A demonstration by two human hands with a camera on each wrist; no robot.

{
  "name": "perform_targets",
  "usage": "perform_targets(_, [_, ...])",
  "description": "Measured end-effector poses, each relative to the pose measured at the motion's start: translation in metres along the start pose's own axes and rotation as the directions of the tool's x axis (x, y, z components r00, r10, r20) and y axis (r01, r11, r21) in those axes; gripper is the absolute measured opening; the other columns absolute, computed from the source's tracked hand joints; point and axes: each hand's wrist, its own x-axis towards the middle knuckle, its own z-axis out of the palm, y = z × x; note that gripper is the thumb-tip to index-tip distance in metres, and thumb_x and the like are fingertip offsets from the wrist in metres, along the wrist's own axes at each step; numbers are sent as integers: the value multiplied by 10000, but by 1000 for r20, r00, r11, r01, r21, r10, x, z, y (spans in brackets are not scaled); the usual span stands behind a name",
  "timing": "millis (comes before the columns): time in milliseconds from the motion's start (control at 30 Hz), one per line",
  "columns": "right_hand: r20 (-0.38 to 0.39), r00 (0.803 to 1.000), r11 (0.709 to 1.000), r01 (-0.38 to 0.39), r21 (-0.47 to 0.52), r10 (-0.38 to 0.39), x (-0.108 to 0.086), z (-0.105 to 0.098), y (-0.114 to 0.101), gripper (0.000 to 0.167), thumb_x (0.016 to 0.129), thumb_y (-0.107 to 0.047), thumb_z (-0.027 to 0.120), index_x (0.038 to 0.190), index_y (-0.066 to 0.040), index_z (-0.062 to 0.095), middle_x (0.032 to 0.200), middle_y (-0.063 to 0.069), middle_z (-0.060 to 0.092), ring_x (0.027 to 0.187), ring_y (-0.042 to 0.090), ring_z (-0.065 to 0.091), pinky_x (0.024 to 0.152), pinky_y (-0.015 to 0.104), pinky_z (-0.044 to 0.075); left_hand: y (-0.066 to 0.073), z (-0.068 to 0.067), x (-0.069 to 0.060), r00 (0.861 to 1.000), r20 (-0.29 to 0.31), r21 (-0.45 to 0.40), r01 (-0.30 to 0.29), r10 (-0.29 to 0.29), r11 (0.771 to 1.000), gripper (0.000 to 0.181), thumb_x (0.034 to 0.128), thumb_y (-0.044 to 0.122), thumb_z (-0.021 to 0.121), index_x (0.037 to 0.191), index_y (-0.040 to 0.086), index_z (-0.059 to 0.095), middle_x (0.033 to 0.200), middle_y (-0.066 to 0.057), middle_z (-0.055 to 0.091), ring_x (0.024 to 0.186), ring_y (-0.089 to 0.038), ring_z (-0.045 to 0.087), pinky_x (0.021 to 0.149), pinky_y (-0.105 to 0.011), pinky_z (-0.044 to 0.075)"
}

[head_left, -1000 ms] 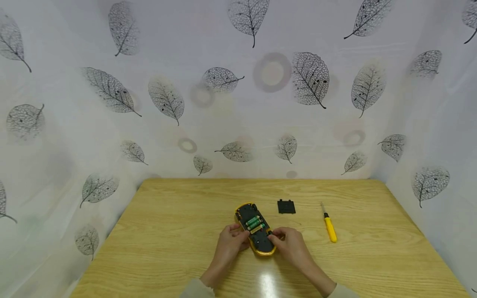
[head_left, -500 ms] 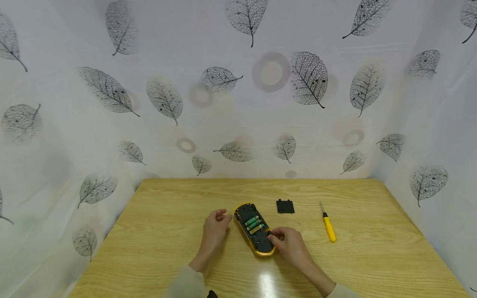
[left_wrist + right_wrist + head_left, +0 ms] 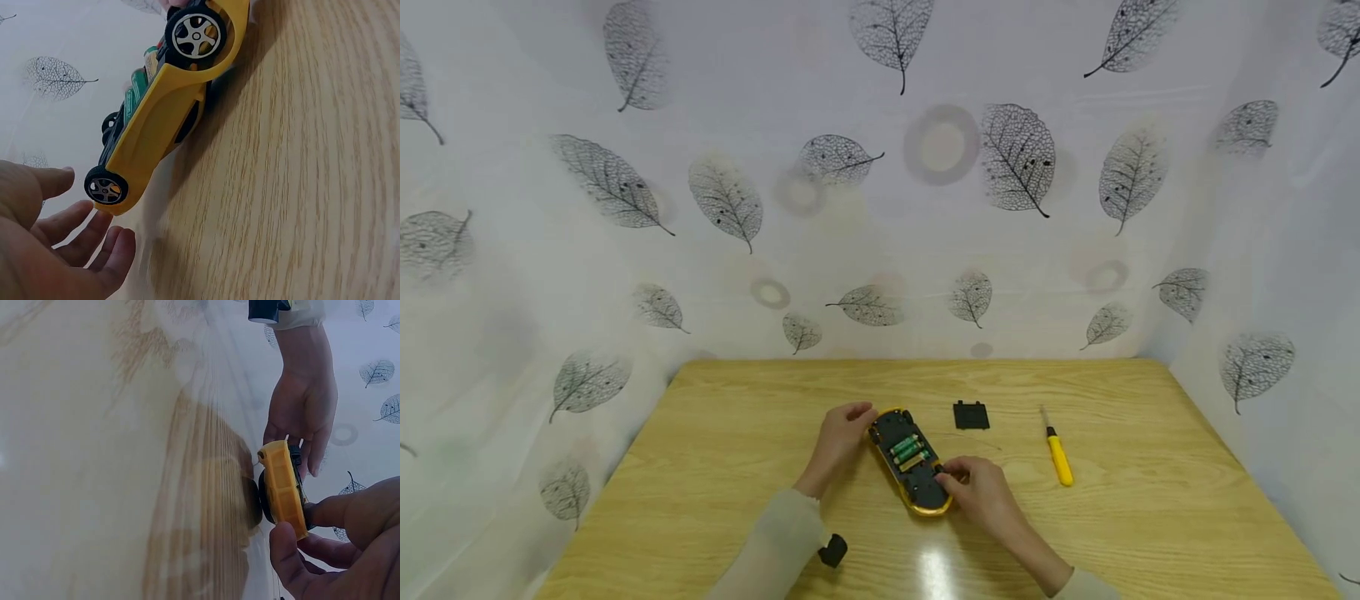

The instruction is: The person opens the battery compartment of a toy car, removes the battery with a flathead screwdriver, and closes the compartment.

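Note:
A yellow toy car (image 3: 912, 462) lies wheels-up on the table, its black underside facing up. Green batteries (image 3: 906, 450) and a tan-coloured one sit in its uncovered battery compartment. My right hand (image 3: 981, 492) grips the near right side of the car, with the thumb on the underside by a wheel. At the car's far left end is my left hand (image 3: 841, 433), its fingers loosely bent. In the left wrist view, the left fingertips (image 3: 103, 219) reach the yellow end below a wheel; whether they press it I cannot tell.
A black battery cover (image 3: 972, 415) lies behind the car to the right. Farther right is a screwdriver (image 3: 1057, 450) with a yellow handle, its tip pointing away. The wooden table (image 3: 737, 467) ends at a leaf-patterned curtain (image 3: 820, 242).
My left hand has let go of the car's left side and moved up to its far left end. The right hand keeps its hold, and the car stays in place.

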Motion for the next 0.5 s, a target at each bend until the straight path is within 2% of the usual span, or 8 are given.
perform_targets(233, [7, 1000, 1000, 4, 7, -4, 0, 0, 0, 183, 944, -106, 756, 1067, 29, 750, 849, 27, 683, 660, 123, 587, 518, 252, 518, -2, 4, 4, 998, 54, 28, 26, -27, 999, 341, 1045, 188, 626, 1264, -67, 688, 1259, -210, 684, 1187, -347, 635, 989, -469, 526])
perform_targets(500, [-12, 1000, 999, 14, -31, -14, 0, -1, -2, 169, 937, -111, 764, 1051, 14, 759, 844, 11, 680, 699, 129, 573, 538, 244, 487, -6, 4, 5, 998, 50, 35, 29, -30, 999, 316, 1025, 160, 655, 1241, -66, 702, 1226, -210, 695, 1154, -343, 646, 962, -451, 541])
